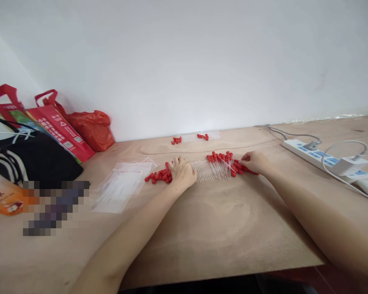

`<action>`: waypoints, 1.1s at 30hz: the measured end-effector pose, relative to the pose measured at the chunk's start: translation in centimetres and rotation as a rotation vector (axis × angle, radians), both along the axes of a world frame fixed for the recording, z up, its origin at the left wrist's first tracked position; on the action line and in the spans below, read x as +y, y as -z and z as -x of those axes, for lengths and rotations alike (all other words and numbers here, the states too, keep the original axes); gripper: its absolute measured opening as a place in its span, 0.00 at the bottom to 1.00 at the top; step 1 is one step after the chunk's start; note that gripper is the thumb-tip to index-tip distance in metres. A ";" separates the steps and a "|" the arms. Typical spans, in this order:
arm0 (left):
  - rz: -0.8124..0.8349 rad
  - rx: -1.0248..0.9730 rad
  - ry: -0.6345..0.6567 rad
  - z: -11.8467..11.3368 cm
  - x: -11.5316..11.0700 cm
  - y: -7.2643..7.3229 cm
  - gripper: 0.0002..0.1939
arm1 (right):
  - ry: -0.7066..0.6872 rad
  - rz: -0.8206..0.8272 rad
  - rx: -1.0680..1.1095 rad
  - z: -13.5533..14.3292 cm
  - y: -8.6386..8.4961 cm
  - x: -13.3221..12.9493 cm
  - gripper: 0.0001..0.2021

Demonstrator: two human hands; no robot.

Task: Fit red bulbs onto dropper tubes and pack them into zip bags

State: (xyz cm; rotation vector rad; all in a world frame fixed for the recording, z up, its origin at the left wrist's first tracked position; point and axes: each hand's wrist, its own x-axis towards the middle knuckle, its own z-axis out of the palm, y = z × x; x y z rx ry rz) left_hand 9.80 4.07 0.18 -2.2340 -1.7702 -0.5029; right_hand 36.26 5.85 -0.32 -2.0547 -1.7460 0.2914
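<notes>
- Looking through the head view, I find the droppers (214, 171) in the middle of the table (221, 237): their clear tubes (204, 172) lie side by side, with red bulbs (162, 175) massed at both ends of the row.
- My left hand (183, 172) lies palm down over the left end, fingers loosely spread; I cannot tell whether they grip anything beneath.
- My right hand (255, 162) is at the right end, thumb and fingers drawn together by the bulbs there; whether they are closed on one I cannot tell.
- Done, as I judge it: most tubes lie roughly parallel, and a smaller group (188, 138) sits apart near the wall (184, 69), a clear bag (215, 135) beside or around it; I cannot tell which.
- Still to do, I judge: the right end is untidy, with one tube (228, 164) slanting across others.
- Flat clear bags (119, 188) lie left of the row, no droppers discernible inside, so I would call the work partway along.
</notes>
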 end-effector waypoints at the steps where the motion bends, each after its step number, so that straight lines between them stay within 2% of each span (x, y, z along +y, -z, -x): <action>1: 0.021 0.023 -0.030 -0.3 0.2 -0.1 0.12 | 0.002 0.000 -0.009 0.0 0.0 0.0 0.07; 6: 0.148 0.079 -0.176 -1.4 1.2 -1.0 0.14 | -0.003 -0.006 -0.045 0.0 0.1 0.2 0.06; 12: 0.183 0.042 -0.237 -1.6 2.3 -1.2 0.15 | -0.028 -0.026 -0.059 0.1 0.2 0.2 0.08; 17: 0.147 0.029 -0.174 -1.3 1.8 -1.7 0.12 | -0.008 -0.082 -0.029 0.2 -0.3 -0.3 0.09; 21: 0.106 0.037 -0.017 -0.1 -0.2 -2.9 0.09 | -0.017 -0.176 0.081 1.0 -0.9 -1.0 0.09; 24: 0.094 0.046 0.159 1.8 -2.5 -2.9 0.09 | -0.131 -0.351 0.312 3.0 -0.9 -2.0 0.08; 26: 0.017 0.024 0.342 3.2 -3.9 -2.3 0.09 | -0.276 -0.439 0.427 4.8 -0.7 -3.0 0.07; 27: -0.024 0.002 0.392 3.9 -4.4 -1.7 0.10 | -0.360 -0.459 0.446 5.7 -0.5 -3.6 0.06; 30: -0.128 -0.065 0.471 5.3 -5.5 -0.1 0.11 | -0.586 -0.480 0.388 8.2 0.4 -5.5 0.06; 33: -0.165 -0.111 0.490 5.8 -5.7 1.0 0.11 | -0.750 -0.508 0.310 9.8 1.1 -6.6 0.09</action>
